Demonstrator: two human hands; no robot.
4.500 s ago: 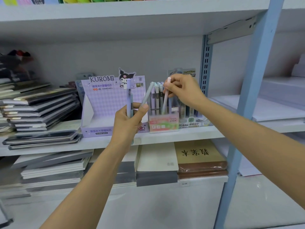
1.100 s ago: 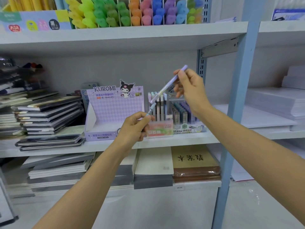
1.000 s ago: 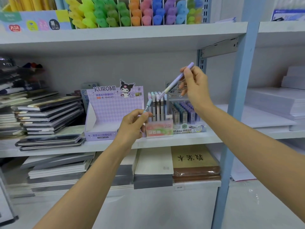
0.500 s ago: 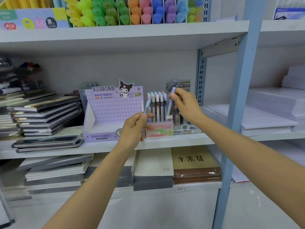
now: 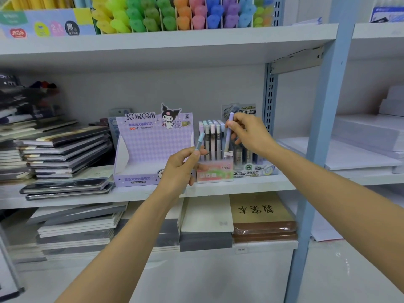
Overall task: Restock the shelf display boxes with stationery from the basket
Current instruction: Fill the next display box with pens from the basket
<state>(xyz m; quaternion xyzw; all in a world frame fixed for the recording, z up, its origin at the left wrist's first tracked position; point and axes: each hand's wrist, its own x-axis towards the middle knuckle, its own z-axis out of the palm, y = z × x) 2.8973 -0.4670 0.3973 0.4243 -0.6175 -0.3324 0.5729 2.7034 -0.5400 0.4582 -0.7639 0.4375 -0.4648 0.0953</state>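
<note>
A small pink "Fruit Soda" display box [image 5: 215,171] stands on the middle shelf, holding several upright pastel pens [image 5: 211,138]. My right hand [image 5: 248,133] pinches a lilac pen [image 5: 228,136] near its top, its lower end down in the right side of that box. My left hand [image 5: 180,168], in front of the box's left edge, holds a light-blue pen [image 5: 199,142] that points up. A purple Kuromi display box [image 5: 140,171] stands to the left with nothing visible inside. The basket is out of view.
A third pen display box [image 5: 254,169] sits right of the pink one. Notebook stacks [image 5: 63,149] fill the shelf's left side. A blue upright post [image 5: 321,136] stands at the right. Coloured highlighters [image 5: 175,16] line the shelf above; paper packs [image 5: 207,224] lie below.
My right hand has brought the lilac pen down from a raised slant to upright, its lower end now in the pink box. My left hand kept the blue pen by the box.
</note>
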